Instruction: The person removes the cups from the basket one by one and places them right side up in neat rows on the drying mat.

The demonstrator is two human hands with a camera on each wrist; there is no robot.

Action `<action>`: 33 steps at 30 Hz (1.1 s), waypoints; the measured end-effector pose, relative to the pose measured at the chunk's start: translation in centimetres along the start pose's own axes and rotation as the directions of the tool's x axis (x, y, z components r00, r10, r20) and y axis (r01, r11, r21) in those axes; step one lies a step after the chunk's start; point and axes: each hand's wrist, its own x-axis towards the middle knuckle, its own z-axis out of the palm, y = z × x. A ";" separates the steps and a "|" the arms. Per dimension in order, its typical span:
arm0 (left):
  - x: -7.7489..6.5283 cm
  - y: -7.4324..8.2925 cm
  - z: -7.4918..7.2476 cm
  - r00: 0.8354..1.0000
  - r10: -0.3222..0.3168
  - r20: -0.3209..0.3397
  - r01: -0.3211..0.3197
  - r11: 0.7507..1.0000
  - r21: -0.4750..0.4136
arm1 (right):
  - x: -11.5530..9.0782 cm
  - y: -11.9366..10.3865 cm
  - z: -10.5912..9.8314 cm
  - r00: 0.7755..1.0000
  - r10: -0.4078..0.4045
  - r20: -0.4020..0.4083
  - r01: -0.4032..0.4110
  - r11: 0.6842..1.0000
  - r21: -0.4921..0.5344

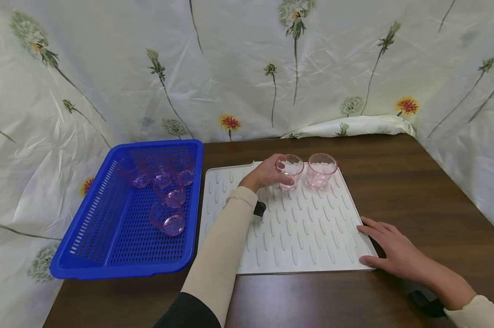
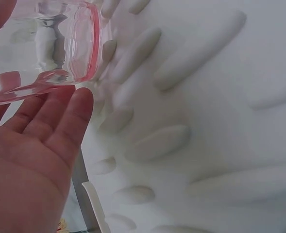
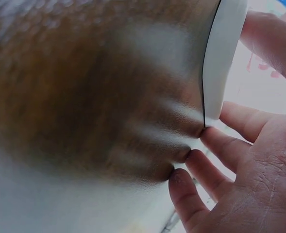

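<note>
My left hand [image 1: 267, 174] grips a clear pink drinking glass [image 1: 293, 169] at the back of the white ridged mat [image 1: 308, 237]. In the left wrist view the fingers [image 2: 67, 116] lie along one side of the glass [image 2: 45, 48], with the thumb across from them. Just to its right, a second pink glass [image 1: 321, 171] stands upright on the mat. My right hand [image 1: 398, 250] rests at the mat's right edge, fingers spread. In the right wrist view its fingertips [image 3: 181, 182] touch the tabletop beside the mat's rim [image 3: 223, 63].
A blue perforated plastic basket [image 1: 126, 269] stands left of the mat, with several pink glasses [image 1: 167, 218] lying tilted inside. Below everything is a dark brown wooden table [image 1: 411, 182]. Flower-patterned cloth [image 1: 239, 68] hangs behind and at the sides, bunched along the back edge.
</note>
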 end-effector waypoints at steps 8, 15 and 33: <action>-0.3 0.2 -0.3 0.999 -0.034 0.007 0.034 0.999 0.023 | 0.2 -0.3 0.0 1.000 0.011 0.015 -0.011 1.000 0.003; -0.8 1.0 -1.1 0.995 -0.095 0.007 0.093 0.989 0.118 | 0.4 -0.2 0.0 1.000 0.011 0.011 -0.011 1.000 0.002; -4.5 3.2 -8.2 1.000 0.011 0.008 -0.013 0.905 0.426 | 0.1 0.0 0.2 1.000 -0.010 -0.007 0.010 1.000 -0.011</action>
